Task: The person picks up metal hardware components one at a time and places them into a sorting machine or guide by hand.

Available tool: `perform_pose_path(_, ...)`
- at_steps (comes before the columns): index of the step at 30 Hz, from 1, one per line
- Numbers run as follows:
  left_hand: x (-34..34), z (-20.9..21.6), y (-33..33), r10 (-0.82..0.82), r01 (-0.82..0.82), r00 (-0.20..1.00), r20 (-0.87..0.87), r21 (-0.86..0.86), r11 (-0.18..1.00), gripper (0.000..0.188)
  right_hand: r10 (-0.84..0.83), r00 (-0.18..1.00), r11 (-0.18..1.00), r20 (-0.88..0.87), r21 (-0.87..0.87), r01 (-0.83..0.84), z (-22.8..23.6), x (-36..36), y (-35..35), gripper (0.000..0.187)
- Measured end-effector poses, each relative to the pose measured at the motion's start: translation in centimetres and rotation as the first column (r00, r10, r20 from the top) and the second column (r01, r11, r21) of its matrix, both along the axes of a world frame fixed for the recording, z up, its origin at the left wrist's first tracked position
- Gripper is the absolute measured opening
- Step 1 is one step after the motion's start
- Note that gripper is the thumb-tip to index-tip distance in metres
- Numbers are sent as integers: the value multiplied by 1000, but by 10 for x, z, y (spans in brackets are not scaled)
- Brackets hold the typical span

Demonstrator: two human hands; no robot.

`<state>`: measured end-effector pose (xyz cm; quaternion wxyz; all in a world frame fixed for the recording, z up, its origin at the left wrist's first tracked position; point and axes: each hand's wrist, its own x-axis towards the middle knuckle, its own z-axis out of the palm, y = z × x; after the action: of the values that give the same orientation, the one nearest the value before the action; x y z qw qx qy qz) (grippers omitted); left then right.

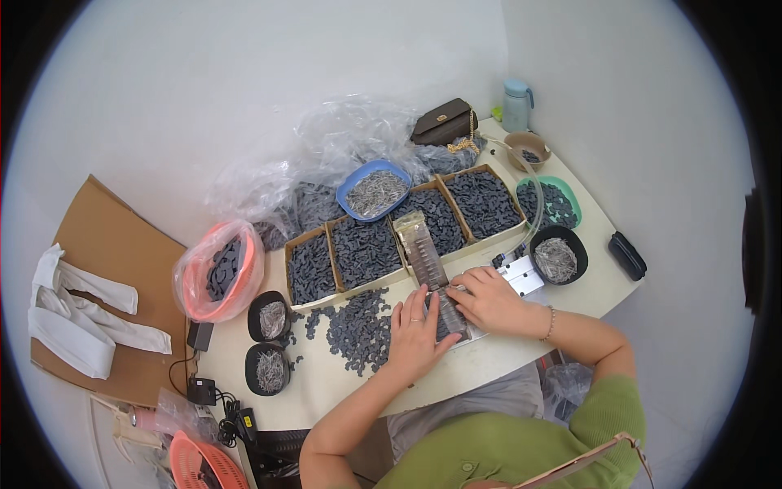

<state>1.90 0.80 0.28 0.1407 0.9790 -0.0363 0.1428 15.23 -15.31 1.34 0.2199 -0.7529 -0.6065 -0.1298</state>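
Note:
A long clear plastic holder (423,251) with a row of dark segments runs from the boxes toward my body. My left hand (414,341) lies along its left side, fingers stretched out, thumb apart. From the right, my right hand (498,303) reaches over it, fingers bent and fingertips close together on the strip. Whatever small piece may be under those fingertips is hidden. A silver metal fixture (521,275) sits beside my right hand. Left of my left hand spreads a loose pile of small dark grey plastic parts (358,330).
Cardboard boxes of dark parts (366,253) line the back, a blue tray of metal pins (376,191) resting on them. Black bowls of pins (267,368) stand left, another black bowl (559,255) right. A green tray (577,204), black case (626,256) and pink basket (252,277) flank them.

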Motion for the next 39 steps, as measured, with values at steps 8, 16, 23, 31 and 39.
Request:
perform_pose_path(8,-6,-3,-1,-63,63,998,4,70,996,69,65,995,994,80,-87,-58,3,11,5,37)
perform_pose_path(16,-12,3,3,-56,58,998,-28,60,997,56,92,993,991,79,-105,-84,6,11,2,34)
perform_pose_path(23,-16,3,9,-90,89,996,-10,-29,996,54,104,993,993,60,-68,-100,3,-1,-11,32)
perform_pose_path(31,-18,-1,4,-94,94,996,1,-6,996,57,112,990,993,82,-48,-108,-1,-13,-16,33)
perform_pose_path(39,-23,0,-4,-99,99,995,3,16,995,60,129,985,989,-114,-54,-136,-3,2,-3,25)
